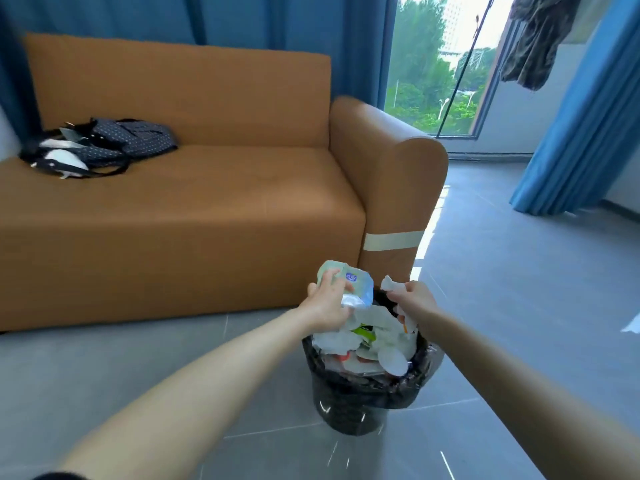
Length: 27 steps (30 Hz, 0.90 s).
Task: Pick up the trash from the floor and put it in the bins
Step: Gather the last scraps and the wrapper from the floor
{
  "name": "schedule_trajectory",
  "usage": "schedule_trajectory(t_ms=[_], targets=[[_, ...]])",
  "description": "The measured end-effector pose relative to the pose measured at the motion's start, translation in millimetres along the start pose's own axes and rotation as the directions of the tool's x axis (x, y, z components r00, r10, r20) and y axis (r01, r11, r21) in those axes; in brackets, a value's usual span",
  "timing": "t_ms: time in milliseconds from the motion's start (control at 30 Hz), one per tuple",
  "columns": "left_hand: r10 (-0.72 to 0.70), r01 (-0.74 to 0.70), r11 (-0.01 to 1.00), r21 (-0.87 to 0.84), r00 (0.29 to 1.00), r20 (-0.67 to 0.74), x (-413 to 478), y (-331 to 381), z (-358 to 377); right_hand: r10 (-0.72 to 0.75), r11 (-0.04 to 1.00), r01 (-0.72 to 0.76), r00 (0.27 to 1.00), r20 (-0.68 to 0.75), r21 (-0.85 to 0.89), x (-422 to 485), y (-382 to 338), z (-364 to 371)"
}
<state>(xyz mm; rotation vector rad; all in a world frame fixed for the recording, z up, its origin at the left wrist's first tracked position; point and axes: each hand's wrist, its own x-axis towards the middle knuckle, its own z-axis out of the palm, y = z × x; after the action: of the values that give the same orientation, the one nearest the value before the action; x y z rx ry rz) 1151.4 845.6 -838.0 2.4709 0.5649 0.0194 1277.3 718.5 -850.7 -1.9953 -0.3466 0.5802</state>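
As the black-lined bin point(346, 400) is heaped, the left hand point(327, 306), gripping a pale-green plastic packet point(349, 280), and the right hand point(417, 299), pinching white tissue point(389, 284), should release centrally.

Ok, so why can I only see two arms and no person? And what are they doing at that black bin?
The camera sits on the person's head and looks forward and down. So you see what they see: only their own arms. There is just this one picture.

The left hand grips a pale green packet. The right hand pinches a crumpled white paper. Both hands are over the bin, which is heaped with rubbish.

The bin stands on the grey floor beside an orange sofa. A dark bag lies on the sofa seat.

The person is tidying up, so these two pieces will probably go into the bin next.
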Motion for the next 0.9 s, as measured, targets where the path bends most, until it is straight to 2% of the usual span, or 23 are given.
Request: schedule_trajectory(t_ms=[133,200,267,367,500,633,700,767,900], targets=[[-0.071,0.052,0.994,0.098,0.976,0.206,9.2,0.6,43.0,0.012,0.999,-0.012,1.000,-0.005,-0.032,4.4,20.0,-7.8],[-0.101,0.058,0.984,0.166,0.959,0.265,9.3,-4.4,53.2,0.011,0.996,-0.011,1.000,-0.005,-0.083,8.5,29.5,-8.8],[-0.098,0.048,0.980,0.195,0.962,0.253,8.2,-14.2,55.0,0.001,0.992,-0.001,1.000,-0.001,-0.128,11.5,34.3,-7.0],[-0.078,0.050,0.987,0.150,0.979,0.189,4.5,-30.6,44.3,-0.024,0.984,0.025,1.000,0.006,-0.176,12.4,35.6,1.9],[-0.079,0.067,0.991,0.113,0.992,0.103,-10.0,-44.2,22.7,-0.089,0.955,0.113,0.991,0.097,-0.273,9.8,34.3,18.4],[-0.085,0.081,0.995,0.063,0.994,0.067,-17.9,-52.4,18.1,-0.188,0.855,0.254,0.964,0.187,-0.453,6.4,42.1,29.2],[-0.086,0.081,0.995,0.059,0.993,0.077,-18.4,-52.2,19.9,-0.210,0.767,0.327,0.941,0.265,-0.552,-1.6,49.4,35.3],[-0.078,0.073,0.996,0.060,0.993,0.086,-18.1,-49.8,21.6,-0.178,0.691,0.376,0.916,0.360,-0.618,-10.2,58.4,43.3],[-0.049,0.038,0.994,0.104,0.993,0.104,-21.0,-43.7,28.0,0.037,0.668,0.296,0.903,0.427,-0.683,-0.7,74.1,59.4]])
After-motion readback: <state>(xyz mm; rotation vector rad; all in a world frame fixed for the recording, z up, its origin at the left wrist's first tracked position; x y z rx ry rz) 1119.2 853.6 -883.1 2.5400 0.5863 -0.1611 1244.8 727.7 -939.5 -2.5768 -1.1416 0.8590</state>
